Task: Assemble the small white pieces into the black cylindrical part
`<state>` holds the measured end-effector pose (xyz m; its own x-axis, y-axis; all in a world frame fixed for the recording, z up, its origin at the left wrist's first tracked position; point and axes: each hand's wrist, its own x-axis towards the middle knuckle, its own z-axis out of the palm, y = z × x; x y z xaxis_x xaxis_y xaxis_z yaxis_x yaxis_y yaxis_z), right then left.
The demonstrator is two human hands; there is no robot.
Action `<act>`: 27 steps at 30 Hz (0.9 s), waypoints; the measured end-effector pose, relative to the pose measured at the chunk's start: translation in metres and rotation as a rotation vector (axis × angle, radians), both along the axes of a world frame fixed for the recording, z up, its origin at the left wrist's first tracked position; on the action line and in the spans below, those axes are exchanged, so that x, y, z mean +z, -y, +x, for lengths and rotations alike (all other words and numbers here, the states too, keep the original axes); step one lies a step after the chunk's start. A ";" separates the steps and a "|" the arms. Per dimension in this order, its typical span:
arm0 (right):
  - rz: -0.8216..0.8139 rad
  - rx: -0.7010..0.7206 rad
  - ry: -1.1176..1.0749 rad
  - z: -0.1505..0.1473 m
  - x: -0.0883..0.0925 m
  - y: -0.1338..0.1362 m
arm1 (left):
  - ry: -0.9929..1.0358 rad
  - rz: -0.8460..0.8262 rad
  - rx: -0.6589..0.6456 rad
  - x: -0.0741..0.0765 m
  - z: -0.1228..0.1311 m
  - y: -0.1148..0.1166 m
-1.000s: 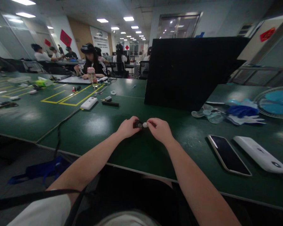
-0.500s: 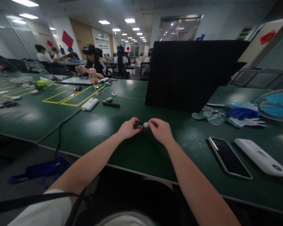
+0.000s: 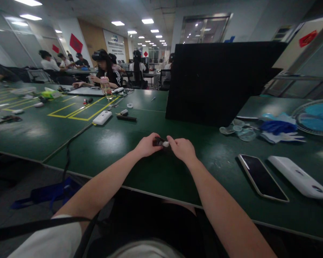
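My left hand [image 3: 148, 146] is closed round a small dark object [image 3: 157, 142], whose kind I cannot make out. Against its right side is a small white rounded piece [image 3: 165, 144]. My right hand [image 3: 182, 147] pinches this white piece between thumb and fingers. Both hands are close together just above the green table [image 3: 140, 172], near its front edge. The fingers hide much of what they hold.
A large black panel [image 3: 218, 82] stands upright ahead. On the right lie a phone [image 3: 262, 177], a white power bank [image 3: 298, 175], blue and white gloves [image 3: 278, 128] and a fan [image 3: 316, 116]. Another white device [image 3: 102, 117] lies left. A co-worker [image 3: 107, 70] sits across the table.
My right hand has turned slightly, its thumb now lying over the white piece, which has shifted a little left and down. My left hand has hardly moved.
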<state>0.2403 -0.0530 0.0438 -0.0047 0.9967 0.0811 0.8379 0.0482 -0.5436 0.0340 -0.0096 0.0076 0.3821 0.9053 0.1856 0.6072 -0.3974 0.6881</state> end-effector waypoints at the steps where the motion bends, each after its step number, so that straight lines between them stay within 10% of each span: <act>1: 0.013 -0.039 -0.022 0.002 -0.001 -0.001 | 0.005 0.000 0.000 0.000 0.000 0.000; 14: -0.287 -0.206 0.128 0.029 -0.012 -0.020 | -0.109 0.041 0.032 0.009 -0.014 -0.003; 22: -0.243 -0.112 0.127 0.038 -0.019 -0.024 | -0.234 0.079 0.342 0.017 -0.128 -0.024; 27: -0.256 -0.126 0.137 0.037 -0.020 -0.027 | -0.353 0.354 0.169 0.022 -0.187 -0.026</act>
<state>0.2776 -0.0260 0.0241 0.1266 0.9781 -0.1650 0.8948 -0.1844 -0.4066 -0.1530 0.0161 0.0300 0.3308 0.8648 0.3778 0.8533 -0.4451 0.2716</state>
